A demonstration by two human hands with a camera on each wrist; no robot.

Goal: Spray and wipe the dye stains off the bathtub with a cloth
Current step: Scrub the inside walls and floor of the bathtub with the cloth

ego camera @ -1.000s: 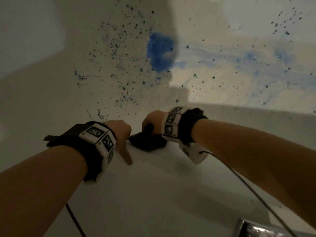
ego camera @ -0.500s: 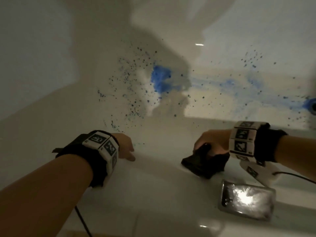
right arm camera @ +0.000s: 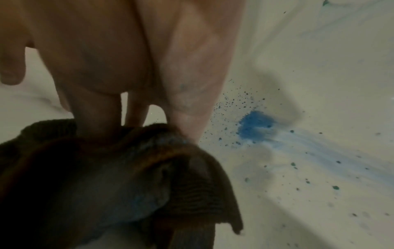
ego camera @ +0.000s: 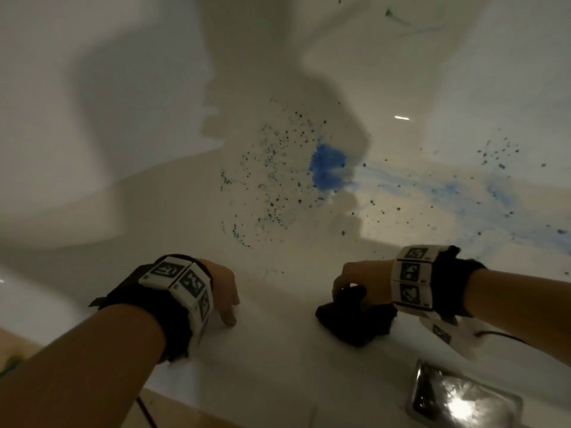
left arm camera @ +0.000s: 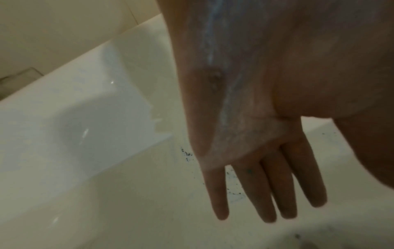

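Note:
A white bathtub (ego camera: 278,359) carries a bright blue dye blotch (ego camera: 327,168) on its floor, with dark specks (ego camera: 272,180) to its left and pale blue smears (ego camera: 448,193) running right. My right hand (ego camera: 355,282) grips a dark bunched cloth (ego camera: 355,322) at the tub's near rim; in the right wrist view the cloth (right arm camera: 119,182) hangs from the fingers (right arm camera: 95,118), with the blotch (right arm camera: 253,126) beyond. My left hand (ego camera: 225,295) rests at the rim, its straight fingers (left arm camera: 266,188) spread over the tub wall, holding nothing. No spray bottle shows.
A shiny metal plate (ego camera: 463,400) sits on the rim at lower right, just below my right wrist. A cable (ego camera: 506,338) trails from the right wrist band. A shadow falls across the tub's far slope (ego camera: 262,72).
The view has pulled back and tilted, so the stains sit farther away. My right hand and the cloth moved right along the rim, away from the left hand. The metal plate came fully into view.

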